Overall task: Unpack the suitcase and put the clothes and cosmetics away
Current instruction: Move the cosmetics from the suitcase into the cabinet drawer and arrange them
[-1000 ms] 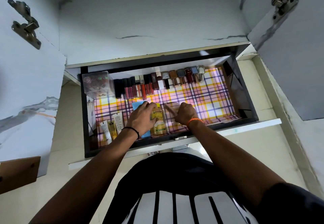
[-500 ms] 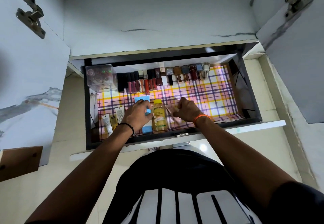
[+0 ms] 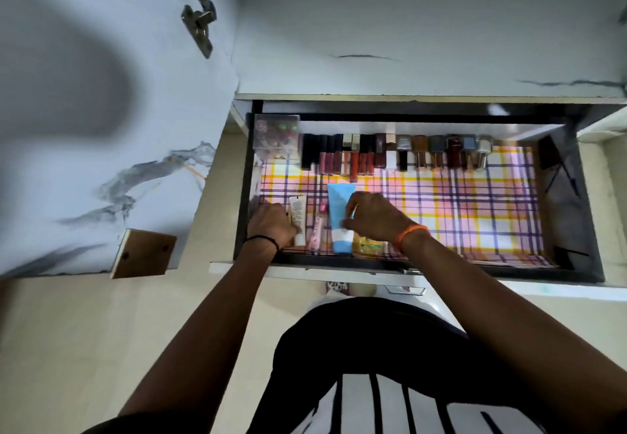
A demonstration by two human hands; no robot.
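Nearest, at 6 o'clock, the person's dark top with white stripes point(image 3: 390, 382) fills the bottom of the view, and both forearms reach up from it into the open drawer point(image 3: 576, 196).

Just inside the drawer's front edge, at about 11 o'clock from the torso, the left hand point(image 3: 271, 223) lies with its fingers curled at the near-left corner, touching a white tube with printed text point(image 3: 298, 211); whether it actually grasps the tube cannot be told. A black band circles that wrist.

At 12 o'clock the right hand point(image 3: 375, 218), an orange band on its wrist, pinches the blue tube with a white cap point(image 3: 339, 202), which lies lengthwise on the plaid liner point(image 3: 475, 202). A pink tube point(image 3: 318, 230) lies between the white and the blue ones, and a yellow bottle point(image 3: 368, 247) shows partly under the right wrist.

Farther back, along the drawer's rear wall, a row of lip glosses and nail polish bottles point(image 3: 390, 155) stands side by side, with a clear box point(image 3: 277, 138) at its 9 o'clock end.

Beyond, at 10 o'clock, an open marbled cabinet door point(image 3: 112, 121) carries a metal hinge point(image 3: 199, 22).
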